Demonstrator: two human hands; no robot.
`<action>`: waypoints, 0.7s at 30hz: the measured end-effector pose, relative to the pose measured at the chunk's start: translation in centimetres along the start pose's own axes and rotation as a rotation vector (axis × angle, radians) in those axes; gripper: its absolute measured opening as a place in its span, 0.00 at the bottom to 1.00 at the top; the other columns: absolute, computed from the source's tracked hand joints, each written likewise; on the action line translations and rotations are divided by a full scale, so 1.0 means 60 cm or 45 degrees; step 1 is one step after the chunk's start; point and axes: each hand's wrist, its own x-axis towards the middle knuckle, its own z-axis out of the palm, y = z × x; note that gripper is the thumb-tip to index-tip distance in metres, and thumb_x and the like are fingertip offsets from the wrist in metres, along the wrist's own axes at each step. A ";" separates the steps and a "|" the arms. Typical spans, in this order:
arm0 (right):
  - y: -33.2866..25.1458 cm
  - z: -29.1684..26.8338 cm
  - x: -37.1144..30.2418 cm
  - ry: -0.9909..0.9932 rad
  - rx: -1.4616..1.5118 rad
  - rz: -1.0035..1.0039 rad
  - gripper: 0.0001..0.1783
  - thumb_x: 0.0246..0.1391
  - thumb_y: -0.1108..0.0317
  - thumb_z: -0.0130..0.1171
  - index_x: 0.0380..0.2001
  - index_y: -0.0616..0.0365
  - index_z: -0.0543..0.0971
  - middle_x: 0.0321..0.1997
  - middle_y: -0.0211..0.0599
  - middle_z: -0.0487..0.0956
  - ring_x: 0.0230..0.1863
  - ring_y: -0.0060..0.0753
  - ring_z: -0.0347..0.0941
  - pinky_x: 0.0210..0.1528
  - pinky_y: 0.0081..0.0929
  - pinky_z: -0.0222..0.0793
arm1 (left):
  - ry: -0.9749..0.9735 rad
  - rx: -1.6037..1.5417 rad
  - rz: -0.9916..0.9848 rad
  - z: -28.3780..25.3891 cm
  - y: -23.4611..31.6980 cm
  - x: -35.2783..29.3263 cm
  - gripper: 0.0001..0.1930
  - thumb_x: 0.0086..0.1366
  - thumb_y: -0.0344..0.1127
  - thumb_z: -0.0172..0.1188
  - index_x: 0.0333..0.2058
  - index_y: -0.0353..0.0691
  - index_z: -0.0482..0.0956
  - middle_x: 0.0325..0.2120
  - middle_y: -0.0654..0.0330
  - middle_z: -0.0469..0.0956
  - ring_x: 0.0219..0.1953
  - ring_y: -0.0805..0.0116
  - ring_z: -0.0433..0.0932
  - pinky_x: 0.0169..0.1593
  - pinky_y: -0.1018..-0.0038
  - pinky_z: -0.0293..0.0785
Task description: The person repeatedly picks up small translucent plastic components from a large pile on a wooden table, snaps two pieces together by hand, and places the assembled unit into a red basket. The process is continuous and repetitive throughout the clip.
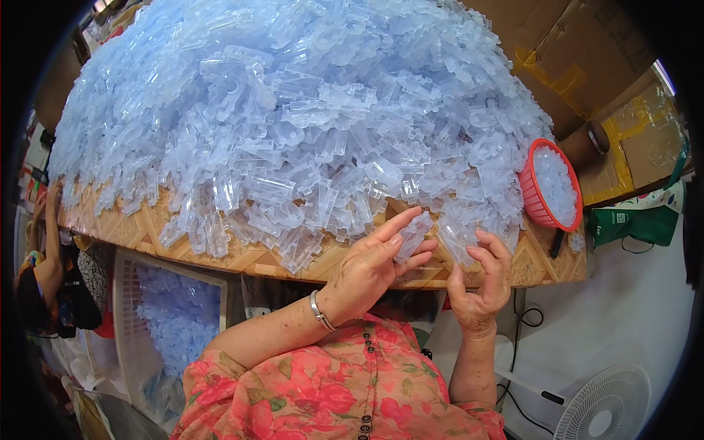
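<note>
A huge heap of clear, bluish plastic pieces (315,103) covers most of the wood-patterned table (352,268). Over the table's near edge, my left hand (370,260), with a silver bangle at its wrist, has its fingers around a small clear plastic piece (414,236). Just to the right, my right hand (480,286) pinches a flat clear plastic piece (457,236) between thumb and fingers. The two held pieces are close together but appear apart. Their lower ends are partly hidden by my fingers.
A red plastic basket (535,194) of small clear parts stands at the table's right end. Large cardboard boxes (587,66) rise behind it. Below the table are a white crate (226,301) of plastic pieces and a white fan (601,411). Another person's arm (51,242) shows at far left.
</note>
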 end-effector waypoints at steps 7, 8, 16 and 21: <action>-0.021 0.014 0.008 -0.124 -0.237 -0.320 0.24 0.42 0.83 0.67 0.46 0.55 0.80 0.54 0.42 0.77 0.49 0.45 0.76 0.48 0.37 0.77 | 0.002 -0.143 0.001 0.001 -0.004 0.000 0.30 0.77 0.38 0.44 0.72 0.34 0.50 0.65 0.49 0.65 0.67 0.57 0.66 0.70 0.61 0.62; -0.026 0.019 0.008 -0.168 -0.210 -0.375 0.24 0.42 0.83 0.67 0.46 0.55 0.80 0.54 0.42 0.77 0.49 0.45 0.76 0.48 0.38 0.77 | -0.004 -0.154 -0.010 0.000 -0.005 0.000 0.30 0.77 0.38 0.44 0.72 0.34 0.51 0.65 0.49 0.65 0.67 0.58 0.66 0.70 0.61 0.62; -0.036 0.045 -0.003 -0.090 0.156 -0.103 0.29 0.42 0.77 0.73 0.51 0.58 0.78 0.58 0.45 0.73 0.53 0.44 0.74 0.51 0.36 0.75 | -0.060 -0.288 -0.007 -0.011 -0.014 0.002 0.30 0.75 0.36 0.46 0.71 0.34 0.53 0.63 0.50 0.67 0.65 0.61 0.66 0.69 0.63 0.62; -0.044 0.044 0.018 -0.075 0.222 0.241 0.35 0.39 0.73 0.77 0.54 0.59 0.76 0.63 0.47 0.69 0.58 0.46 0.72 0.51 0.34 0.76 | -0.087 -0.222 -0.007 -0.005 -0.005 -0.002 0.29 0.76 0.36 0.45 0.72 0.35 0.53 0.64 0.52 0.65 0.66 0.62 0.65 0.69 0.63 0.61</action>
